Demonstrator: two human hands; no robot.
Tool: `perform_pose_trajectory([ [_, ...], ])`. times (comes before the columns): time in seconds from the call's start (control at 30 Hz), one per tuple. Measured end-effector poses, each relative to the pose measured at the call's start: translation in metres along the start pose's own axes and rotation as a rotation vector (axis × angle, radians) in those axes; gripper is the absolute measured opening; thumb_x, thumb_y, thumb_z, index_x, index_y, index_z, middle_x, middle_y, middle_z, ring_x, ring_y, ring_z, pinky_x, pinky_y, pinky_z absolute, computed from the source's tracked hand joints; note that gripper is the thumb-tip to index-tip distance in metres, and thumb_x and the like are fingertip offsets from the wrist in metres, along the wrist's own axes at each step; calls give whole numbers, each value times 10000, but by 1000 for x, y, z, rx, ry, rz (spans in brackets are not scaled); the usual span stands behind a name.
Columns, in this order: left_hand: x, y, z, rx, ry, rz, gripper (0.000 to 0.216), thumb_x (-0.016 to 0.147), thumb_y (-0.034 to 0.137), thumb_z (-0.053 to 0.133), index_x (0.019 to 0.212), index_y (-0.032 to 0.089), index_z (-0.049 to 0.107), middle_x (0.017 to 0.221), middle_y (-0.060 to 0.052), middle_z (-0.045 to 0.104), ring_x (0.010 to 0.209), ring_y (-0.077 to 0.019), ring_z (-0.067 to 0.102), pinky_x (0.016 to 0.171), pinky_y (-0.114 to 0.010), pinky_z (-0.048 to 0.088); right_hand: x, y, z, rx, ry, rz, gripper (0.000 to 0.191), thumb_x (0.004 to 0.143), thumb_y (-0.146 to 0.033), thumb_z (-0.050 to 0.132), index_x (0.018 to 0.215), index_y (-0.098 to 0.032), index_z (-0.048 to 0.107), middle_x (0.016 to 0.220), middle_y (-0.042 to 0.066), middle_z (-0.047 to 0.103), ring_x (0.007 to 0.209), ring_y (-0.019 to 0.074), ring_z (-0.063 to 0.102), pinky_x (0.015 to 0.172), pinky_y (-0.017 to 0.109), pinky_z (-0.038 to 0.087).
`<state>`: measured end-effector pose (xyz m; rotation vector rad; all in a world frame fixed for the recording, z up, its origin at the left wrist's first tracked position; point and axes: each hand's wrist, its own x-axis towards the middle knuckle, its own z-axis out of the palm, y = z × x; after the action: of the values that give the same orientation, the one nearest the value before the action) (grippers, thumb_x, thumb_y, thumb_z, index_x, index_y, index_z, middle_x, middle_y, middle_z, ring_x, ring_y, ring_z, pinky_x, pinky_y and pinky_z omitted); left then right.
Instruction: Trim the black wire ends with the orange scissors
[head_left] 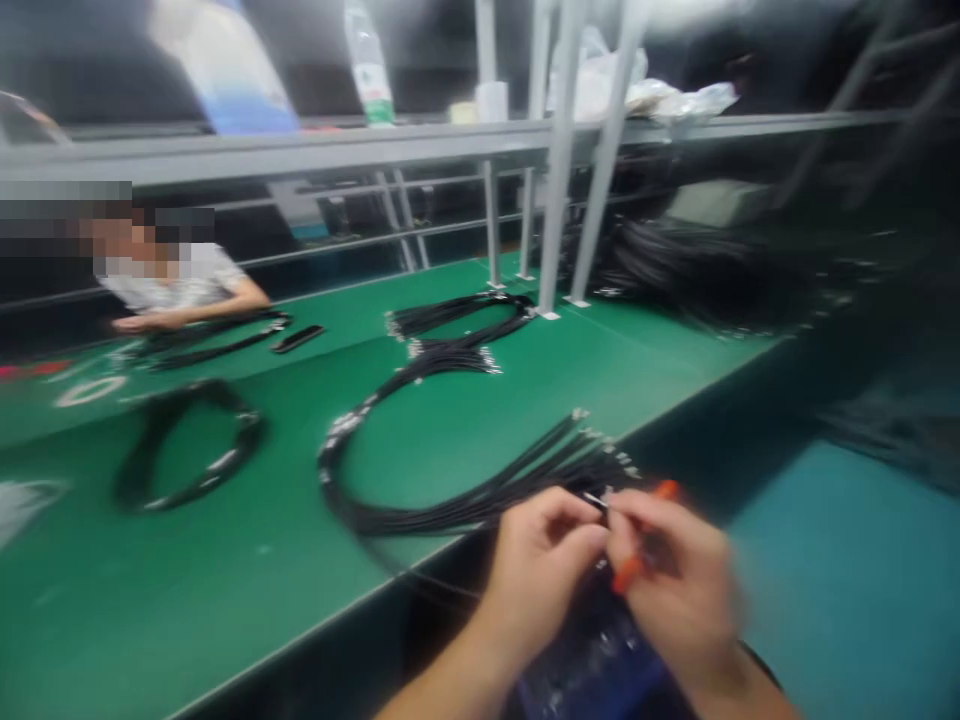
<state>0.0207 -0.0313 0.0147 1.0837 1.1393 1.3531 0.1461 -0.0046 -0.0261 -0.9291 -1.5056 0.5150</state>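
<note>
At the table's front edge, my left hand point(551, 555) is closed, with thumb and forefinger pinching the end of a black cable point(596, 503). My right hand point(679, 580) meets it fingertip to fingertip at that cable end. Tucked in the right palm is an orange-handled tool point(630, 572); its working end is hidden and blur hides its exact kind. Just beyond both hands, a curved bundle of black cables point(435, 515) lies on the green tabletop, with pale metallic tips fanned out toward the right.
More cable bundles point(457, 355) lie farther back, and a coiled one point(191, 445) at left. A co-worker point(176, 285) sits across the green table point(247, 580). White posts point(559, 180) carry a shelf point(300, 145) with a bottle point(369, 70) and plastic bags. A large cable pile point(675, 265) lies back right.
</note>
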Motion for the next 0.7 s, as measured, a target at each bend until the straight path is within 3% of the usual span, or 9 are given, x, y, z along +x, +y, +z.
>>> perform_pose_trajectory([
  [0.07,4,-1,-3,37,8,21,61,739,143,653,679,133,663,614,15,598,566,-86,488,565,-185,398,2,-1,9,-42,53,-169,301,728,-72,668,969,-245,616,813,20,701,727,200,679,694,341,561],
  [0.1,6,-3,-5,36,12,22,62,746,155,660,687,136,666,622,16,607,557,-80,479,552,-178,392,1,1,12,-86,145,-236,361,733,-62,660,1028,-256,586,812,8,696,748,199,678,717,345,557],
  [0.17,10,-6,-9,11,25,15,62,751,182,676,705,142,671,646,16,627,535,-65,465,527,-165,381,-4,5,12,-170,215,-191,386,744,-49,641,1055,-264,565,847,8,689,771,188,672,739,332,549],
  [0.3,14,-13,-16,-17,37,-9,75,739,225,707,734,154,684,699,7,656,530,-55,474,510,-157,385,-23,0,-1,-99,70,110,381,774,-116,633,1112,-255,528,914,38,676,812,190,666,760,332,541],
  [0.4,16,-16,-18,0,45,3,69,737,230,713,750,165,693,748,-4,674,565,-69,508,535,-167,416,-30,-16,-9,190,-81,400,373,758,-162,638,1105,-236,526,901,40,660,788,180,658,742,315,533],
  [0.47,17,-18,-18,22,63,23,53,740,221,710,762,174,699,749,-1,671,573,-73,516,541,-170,426,-28,-26,-12,387,-185,631,318,706,-184,689,1002,-203,575,784,16,636,691,154,626,645,264,514],
  [0.6,16,-19,-14,80,66,97,28,754,198,695,776,191,710,725,9,649,592,-82,525,560,-173,434,-19,-36,-10,673,-306,998,288,665,-299,761,849,-148,597,596,-20,573,443,59,446,394,170,329],
  [0.7,14,-19,-12,131,39,117,16,760,194,691,760,198,706,728,7,642,632,-103,556,602,-193,450,-12,-38,-8,756,-292,1085,386,656,-411,766,862,-136,589,586,-16,581,358,16,356,343,154,222],
])
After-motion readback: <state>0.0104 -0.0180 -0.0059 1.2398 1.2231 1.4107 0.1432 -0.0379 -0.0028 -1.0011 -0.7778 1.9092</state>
